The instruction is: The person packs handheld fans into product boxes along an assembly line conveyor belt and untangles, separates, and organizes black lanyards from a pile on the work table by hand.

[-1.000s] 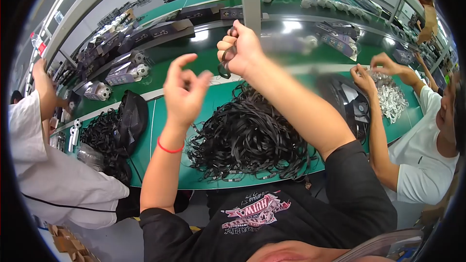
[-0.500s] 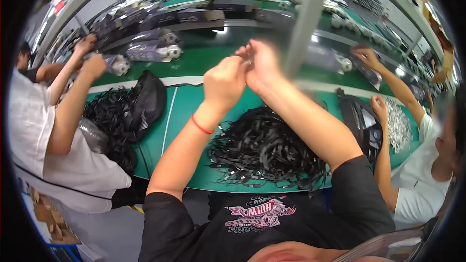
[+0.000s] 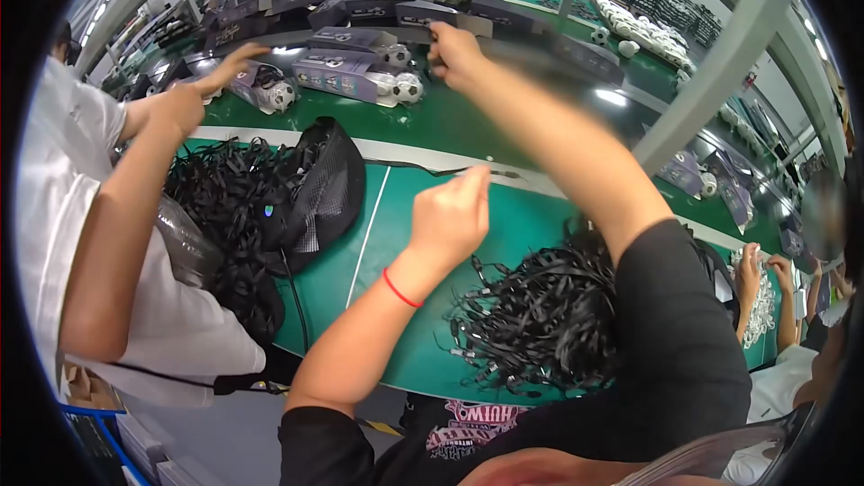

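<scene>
My right hand (image 3: 457,56) is stretched out over the dark green conveyor, just right of an open printed box (image 3: 337,79). Its fingers are half bent and apart, and I see nothing in them. A small black-and-white football (image 3: 408,88) sits at the box's end, below and left of that hand. My left hand (image 3: 450,220), with a red string at the wrist, is closed above the green worktop (image 3: 355,306). What it pinches, if anything, is too small to tell. A heap of black straps (image 3: 540,315) with small shiny fittings lies under my right arm.
On the left, a co-worker (image 3: 135,216) reaches towards another box with a football (image 3: 281,95). Beside that person lie more black straps (image 3: 225,184) and a black mesh bag (image 3: 328,184). A metal post (image 3: 711,63) rises at right. Other people's hands (image 3: 765,274) work at far right.
My hands were together over the worktop and have parted. The right has moved forward to the conveyor, while the left has come down and nearer. The view has turned to the right.
</scene>
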